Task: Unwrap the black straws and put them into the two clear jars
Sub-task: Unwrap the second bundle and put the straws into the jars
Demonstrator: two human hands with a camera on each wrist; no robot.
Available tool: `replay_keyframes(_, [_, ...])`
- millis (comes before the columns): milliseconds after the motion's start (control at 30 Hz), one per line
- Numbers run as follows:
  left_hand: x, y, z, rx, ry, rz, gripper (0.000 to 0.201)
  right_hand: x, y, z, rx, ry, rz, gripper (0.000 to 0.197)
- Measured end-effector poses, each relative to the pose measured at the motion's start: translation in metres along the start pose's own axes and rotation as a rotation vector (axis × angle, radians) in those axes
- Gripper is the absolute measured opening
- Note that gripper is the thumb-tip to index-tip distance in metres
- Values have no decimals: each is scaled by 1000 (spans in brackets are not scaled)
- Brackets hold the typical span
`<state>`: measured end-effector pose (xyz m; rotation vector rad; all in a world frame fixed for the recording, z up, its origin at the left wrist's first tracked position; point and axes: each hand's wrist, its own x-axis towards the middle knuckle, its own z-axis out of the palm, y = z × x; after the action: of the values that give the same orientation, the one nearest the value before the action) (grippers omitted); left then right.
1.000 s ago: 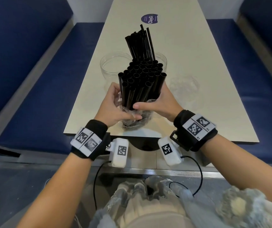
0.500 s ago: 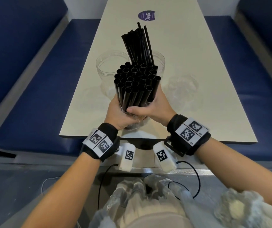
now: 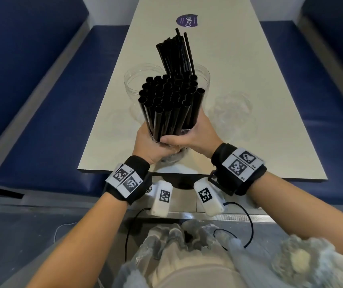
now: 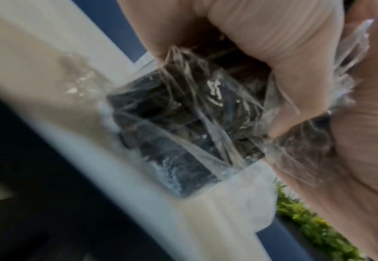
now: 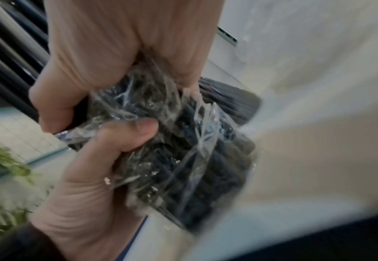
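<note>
Dark blue padded seats (image 3: 48, 113) run along both sides of a long cream bench (image 3: 239, 100), whose far end carries a round purple sticker (image 3: 187, 21). On the bench stand two clear jars side by side: the left jar (image 3: 133, 80) shows a bare rim, while the right jar (image 3: 205, 76) holds a leaning sheaf of thin black straws (image 3: 177, 53). A crumpled clear wrapper (image 3: 232, 104) lies on the bench to the right of the jars. Nearer the person, above the bench's near edge, both hands clasp an upright bundle of wide black straws (image 3: 170, 104), its open ends facing up. The left hand (image 3: 148, 146) wraps the bundle's lower end from the left, fingers curled into the clear plastic wrap (image 4: 194, 113) bunched there; the right hand (image 3: 197, 136) grips from the right, thumb laid across the front. Compared with a second ago, the bundle sits higher and closer to the jars, the hands have closed more tightly together, and less of the wrap shows below them.
</note>
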<state>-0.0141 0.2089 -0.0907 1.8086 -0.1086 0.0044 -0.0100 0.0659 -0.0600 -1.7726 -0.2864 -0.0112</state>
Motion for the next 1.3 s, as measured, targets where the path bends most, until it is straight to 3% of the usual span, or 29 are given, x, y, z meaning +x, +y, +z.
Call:
replay_keyframes(200, [-5, -21, 3, 43, -13, -84, 70, -8, 18, 7, -9, -17, 74, 96])
replay_keyframes(467, [-2, -11, -2, 72, -25, 1, 67, -4, 16, -2, -47, 13, 13, 89])
replay_keyframes(833, [-7, -28, 3, 67, -37, -129, 70, -12, 29, 9, -59, -22, 106, 92])
replay_keyframes(1133, [-16, 2, -19, 53, -27, 9, 78, -16, -11, 12, 44, -45, 36, 81])
replay_keyframes(1300, [-23, 30, -34, -30, 3, 78, 80, -12, -40, 18, 151, -143, 46, 73])
